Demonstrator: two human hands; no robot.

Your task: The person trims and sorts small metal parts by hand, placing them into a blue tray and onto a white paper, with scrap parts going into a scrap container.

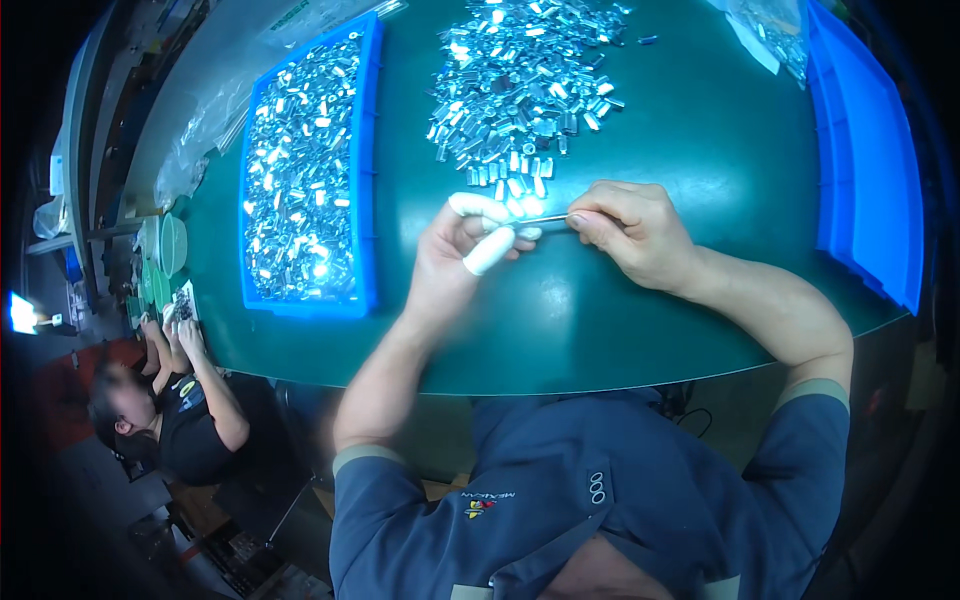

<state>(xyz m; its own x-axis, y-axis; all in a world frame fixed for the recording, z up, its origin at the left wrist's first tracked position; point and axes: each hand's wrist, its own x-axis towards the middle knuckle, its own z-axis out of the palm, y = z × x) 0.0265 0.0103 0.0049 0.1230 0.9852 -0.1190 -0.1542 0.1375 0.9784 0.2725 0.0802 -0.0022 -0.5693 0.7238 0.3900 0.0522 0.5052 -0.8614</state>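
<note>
White finger covers sit on the thumb and fingers of my left hand [455, 245], which is curled over the green table. Its fingertips close around the far end of a slim metal rod-like tool [548, 219]; whatever small part they pinch there is lost in the glare. From the other side, my right hand [635, 232] grips the tool between thumb and bent fingers. Just beyond both hands, several short shiny metal pieces [515, 187] lie apart at the near edge of a large pile of similar metal pieces [520, 85].
A blue tray [368, 180] full of small metal pieces stands at left. Another blue tray [868, 150] is at the right edge, beside a clear plastic bag [770, 35]. At far left, a co-worker [190, 410] handles small parts near a green bowl [173, 245].
</note>
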